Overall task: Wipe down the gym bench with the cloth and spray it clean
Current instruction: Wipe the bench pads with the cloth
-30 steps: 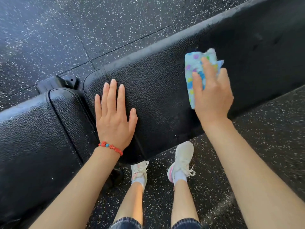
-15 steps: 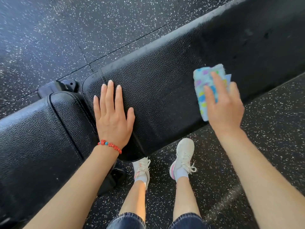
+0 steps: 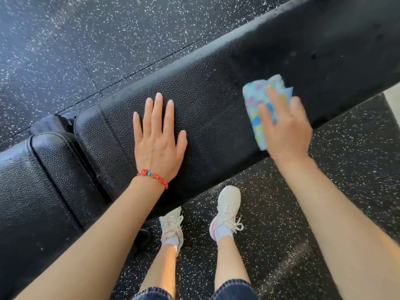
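Note:
The black padded gym bench point(image 3: 207, 92) runs diagonally from lower left to upper right, with a seam between its seat pad point(image 3: 39, 191) and long back pad. My left hand point(image 3: 159, 141) lies flat on the long pad, fingers spread, a red bead bracelet on its wrist. My right hand point(image 3: 285, 131) presses a light blue cloth point(image 3: 258, 98) with coloured spots onto the pad near its front edge. The pad looks darker and wet beyond the cloth. No spray bottle is in view.
Black rubber floor with white speckles point(image 3: 108, 40) lies on both sides of the bench. My feet in white sneakers point(image 3: 227, 208) stand right against the bench's near side. A dark frame part point(image 3: 54, 122) shows behind the seam.
My right hand has slid the cloth across the pad toward its near edge. My left hand has stayed flat on the pad. The view has shifted slightly.

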